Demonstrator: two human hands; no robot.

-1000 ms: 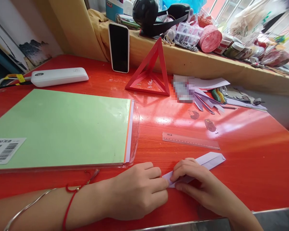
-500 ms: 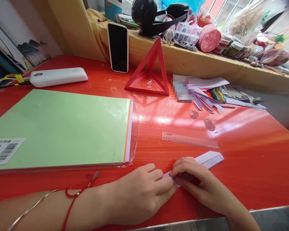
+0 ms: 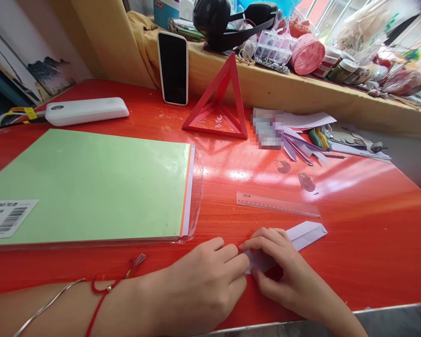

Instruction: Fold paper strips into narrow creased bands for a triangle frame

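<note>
A folded strip of pale lilac paper [image 3: 307,234] lies near the table's front edge, its far end pointing right. My left hand [image 3: 210,281], with a red cord and a thin bangle on the arm, is closed at the strip's left end, fingers curled over it. Over the strip's left part arches my right hand [image 3: 277,267], thumb below and fingertips above, touching the paper. The hands are close together and cover part of the strip. Just behind them lies a clear ruler [image 3: 278,205].
Left: a green paper pack [image 3: 101,187] and a white power strip [image 3: 87,111]. Behind: a phone [image 3: 173,68], a red triangular paper frame [image 3: 215,132], paper strips [image 3: 303,145] and green-yellow pliers [image 3: 319,139]. A cluttered ledge [image 3: 284,84] runs along the back.
My right hand's fingers have shifted left and spread a little wider over the strip. My left hand has moved slightly left. More of the paper shows between the hands.
</note>
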